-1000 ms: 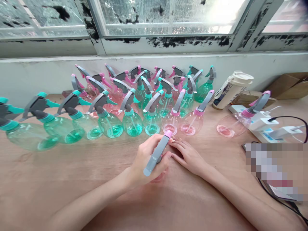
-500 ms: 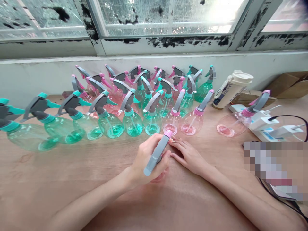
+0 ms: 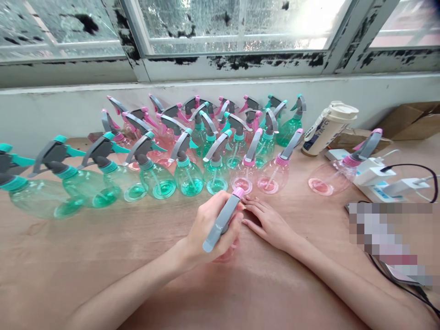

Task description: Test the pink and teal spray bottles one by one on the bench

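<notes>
My left hand [image 3: 206,229] is wrapped round a pink spray bottle [image 3: 227,251] that stands on the wooden table [image 3: 85,256]; its grey trigger head with a pink tip [image 3: 222,219] sticks up above my fingers. My right hand [image 3: 270,222] lies beside it on the table, fingers stretched out and together, fingertips close to the bottle's neck. Just beyond both hands stands a row of green and pink spray bottles [image 3: 187,176].
Several rows of spray bottles [image 3: 206,121] fill the table back to the white wall under the window. A single pink bottle [image 3: 338,172] stands to the right, by a lidded cup [image 3: 326,128], a white power strip [image 3: 378,176] with black cable, and cardboard [image 3: 409,121].
Almost nothing differs. The view shifted slightly, and my left hand with the bottle sits a little higher and closer to the bottle row.
</notes>
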Demonstrator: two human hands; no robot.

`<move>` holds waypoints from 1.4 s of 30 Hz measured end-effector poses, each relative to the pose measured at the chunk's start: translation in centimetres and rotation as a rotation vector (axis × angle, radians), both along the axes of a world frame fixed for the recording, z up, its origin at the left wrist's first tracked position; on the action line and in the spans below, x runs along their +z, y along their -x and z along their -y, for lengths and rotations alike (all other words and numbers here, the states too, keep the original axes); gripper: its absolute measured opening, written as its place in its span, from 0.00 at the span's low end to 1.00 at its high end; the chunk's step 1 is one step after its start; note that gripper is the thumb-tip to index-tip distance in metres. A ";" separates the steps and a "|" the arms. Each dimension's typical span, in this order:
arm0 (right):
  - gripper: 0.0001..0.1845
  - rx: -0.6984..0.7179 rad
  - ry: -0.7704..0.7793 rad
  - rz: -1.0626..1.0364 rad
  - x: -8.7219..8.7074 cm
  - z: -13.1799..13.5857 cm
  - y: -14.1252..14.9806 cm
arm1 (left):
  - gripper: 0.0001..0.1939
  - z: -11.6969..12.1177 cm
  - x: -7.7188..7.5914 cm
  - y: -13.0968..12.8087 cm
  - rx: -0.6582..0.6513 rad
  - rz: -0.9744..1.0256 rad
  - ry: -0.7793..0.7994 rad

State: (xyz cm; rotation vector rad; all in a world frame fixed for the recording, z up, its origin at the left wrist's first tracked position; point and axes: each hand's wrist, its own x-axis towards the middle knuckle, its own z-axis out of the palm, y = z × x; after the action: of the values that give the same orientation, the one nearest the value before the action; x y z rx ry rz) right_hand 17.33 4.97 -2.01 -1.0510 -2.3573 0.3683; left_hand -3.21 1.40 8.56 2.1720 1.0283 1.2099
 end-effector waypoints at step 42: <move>0.19 -0.013 0.021 -0.027 0.0 0.0 -0.1 | 0.09 -0.1 -0.7 0.1 0.006 0.046 0.021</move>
State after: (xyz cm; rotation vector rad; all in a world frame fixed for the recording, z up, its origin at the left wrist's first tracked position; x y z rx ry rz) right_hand 17.39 5.02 -2.05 -1.0638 -2.3267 0.4011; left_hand -3.31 1.45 7.86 2.1173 1.0248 1.2406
